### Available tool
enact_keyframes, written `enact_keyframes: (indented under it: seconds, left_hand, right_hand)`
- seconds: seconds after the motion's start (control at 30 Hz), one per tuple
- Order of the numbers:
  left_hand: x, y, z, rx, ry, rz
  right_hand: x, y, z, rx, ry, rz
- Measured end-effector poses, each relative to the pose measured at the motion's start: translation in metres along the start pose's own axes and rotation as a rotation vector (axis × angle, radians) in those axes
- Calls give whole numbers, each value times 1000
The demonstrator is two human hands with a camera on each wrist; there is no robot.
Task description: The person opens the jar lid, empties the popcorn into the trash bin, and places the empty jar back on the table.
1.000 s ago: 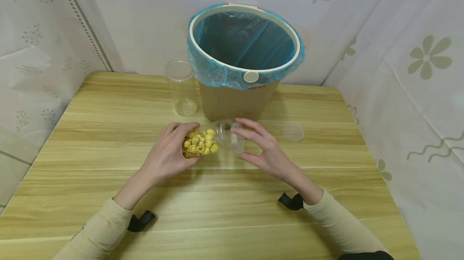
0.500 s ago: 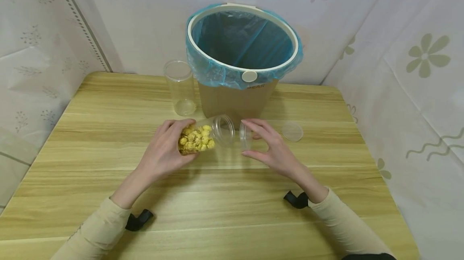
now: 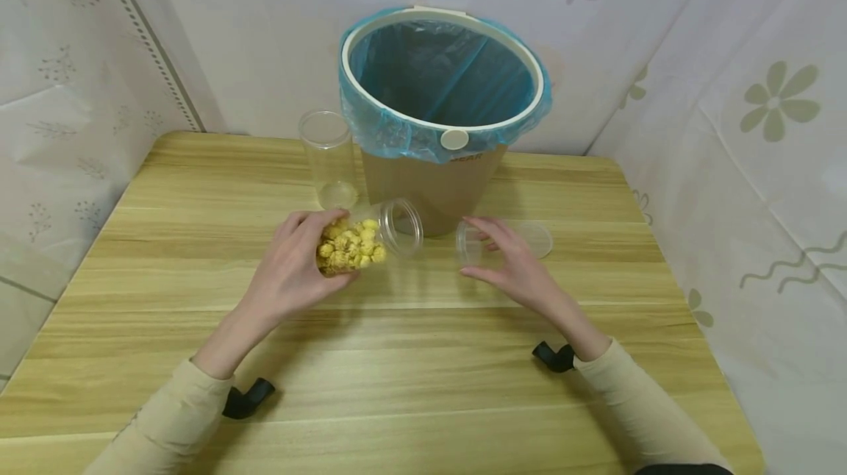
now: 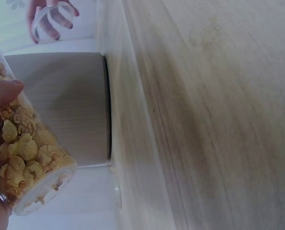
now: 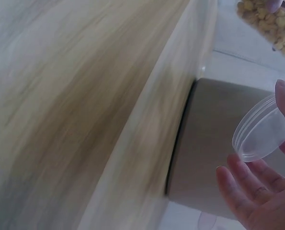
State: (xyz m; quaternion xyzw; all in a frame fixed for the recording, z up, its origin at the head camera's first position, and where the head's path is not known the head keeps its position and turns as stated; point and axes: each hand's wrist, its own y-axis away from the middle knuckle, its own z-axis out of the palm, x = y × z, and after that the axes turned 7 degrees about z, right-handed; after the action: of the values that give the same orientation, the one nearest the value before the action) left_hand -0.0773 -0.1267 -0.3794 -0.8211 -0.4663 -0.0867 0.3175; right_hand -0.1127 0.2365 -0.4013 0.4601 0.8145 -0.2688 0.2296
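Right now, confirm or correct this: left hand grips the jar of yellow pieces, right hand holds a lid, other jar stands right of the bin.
Wrong side: the head view shows the other jar left of the bin. The left hand does grip the jar of yellow pieces, and the right hand holds a lid.

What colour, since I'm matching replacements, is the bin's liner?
The liner is blue, clearest in the head view.

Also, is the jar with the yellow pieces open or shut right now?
Open. In the head view, the right hand holds the clear lid apart from the jar, whose mouth is uncovered.
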Motion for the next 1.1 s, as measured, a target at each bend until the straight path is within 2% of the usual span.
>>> enact_keyframes:
  seconds: [0.37,0.53,0.87,1.1]
  left_hand:
    - [2,2,-7,31,24,-33]
    - [3,3,-10,36,42,-54]
    - [2,6,-17,77,58,-69]
    - [6,5,-23,68,71,-110]
  right_hand:
    - [21,-2,-2,7,99,66]
    - [30,-3,-3,-36,161,94]
    - [37,-4,-2,-70,271,61]
    - [43,-6,-3,-73,361,27]
